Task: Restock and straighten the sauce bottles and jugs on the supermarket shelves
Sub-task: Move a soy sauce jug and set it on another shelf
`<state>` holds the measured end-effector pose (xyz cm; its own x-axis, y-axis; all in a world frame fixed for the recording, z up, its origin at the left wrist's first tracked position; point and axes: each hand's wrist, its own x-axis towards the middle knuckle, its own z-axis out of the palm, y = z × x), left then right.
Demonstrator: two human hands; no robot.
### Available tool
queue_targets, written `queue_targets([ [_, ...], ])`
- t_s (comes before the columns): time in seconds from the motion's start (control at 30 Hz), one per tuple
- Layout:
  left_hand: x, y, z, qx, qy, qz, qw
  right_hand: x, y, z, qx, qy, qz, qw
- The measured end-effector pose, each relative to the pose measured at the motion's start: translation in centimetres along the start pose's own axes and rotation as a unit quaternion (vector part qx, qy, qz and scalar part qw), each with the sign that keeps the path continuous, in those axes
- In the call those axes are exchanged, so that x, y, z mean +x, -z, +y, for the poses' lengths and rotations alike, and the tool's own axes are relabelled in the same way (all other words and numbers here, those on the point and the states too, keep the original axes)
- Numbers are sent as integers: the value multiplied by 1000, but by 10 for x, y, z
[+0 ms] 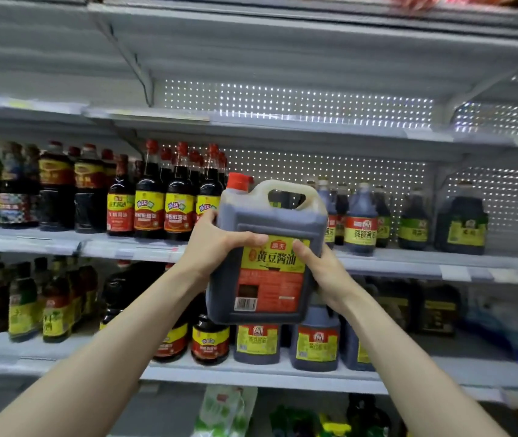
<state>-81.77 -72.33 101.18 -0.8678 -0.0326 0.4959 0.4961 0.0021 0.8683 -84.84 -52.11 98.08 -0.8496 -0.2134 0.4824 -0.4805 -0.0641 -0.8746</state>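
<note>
Centrally, jug [276,222]: held in the air before the middle shelf [409,261], between the bottles [163,200] and the smaller jugs [360,222].
Long axis: near vertical, red cap [239,181] uppermost, label [270,285] facing the camera.
Left hand [219,244]: grips the jug's left side.
Right hand [320,269]: grips its right side, thumb on the label.

Left grip [219,244] and right grip [320,269] cap bare forearms [109,335].

Jug [270,222] before the middle shelf [409,263]; bottles [150,203] on it leftward; other jugs [360,222] rightward
</note>
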Motion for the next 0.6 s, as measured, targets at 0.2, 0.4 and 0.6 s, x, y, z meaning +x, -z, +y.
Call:
queue_targets([
  [0.2,53,-1,-19,-33,-5,-21,999,46,9,9,24,22,40,999],
  [0.4,120,-7,-39,-32,-8,-49,998,113,34,17,28,43,32,998],
  [0.6,197,-9,-57,-26,-18,-72,997,189,62,32,14,41,25,999],
])
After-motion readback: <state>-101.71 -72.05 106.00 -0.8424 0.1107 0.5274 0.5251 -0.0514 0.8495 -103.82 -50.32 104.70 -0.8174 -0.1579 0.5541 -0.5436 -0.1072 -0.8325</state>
